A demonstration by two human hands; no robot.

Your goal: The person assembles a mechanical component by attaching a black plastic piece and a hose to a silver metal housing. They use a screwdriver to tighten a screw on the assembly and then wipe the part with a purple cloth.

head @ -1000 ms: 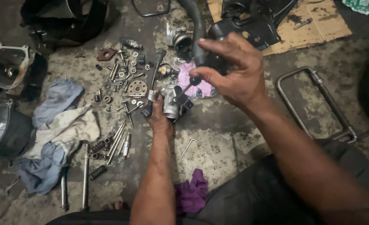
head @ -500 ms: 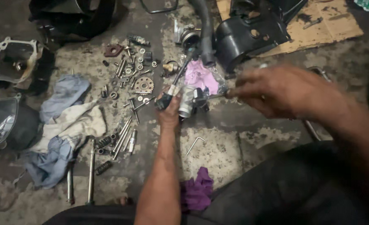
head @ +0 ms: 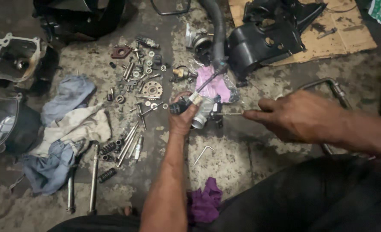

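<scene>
Stained concrete floor [head: 242, 154], parts scattered. Left hand [head: 182, 120] is closed around a small metal carburetor body [head: 205, 112]. Right hand [head: 300, 116] pinches a thin rod-like tool [head: 229, 114], long axis horizontal, tip touching the carburetor body just left of the right hand's fingers.

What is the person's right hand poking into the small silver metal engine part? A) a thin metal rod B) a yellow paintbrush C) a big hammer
A: the right hand pinches a thin metal rod whose tip meets the small silver metal engine part, which the left hand grips.
</scene>
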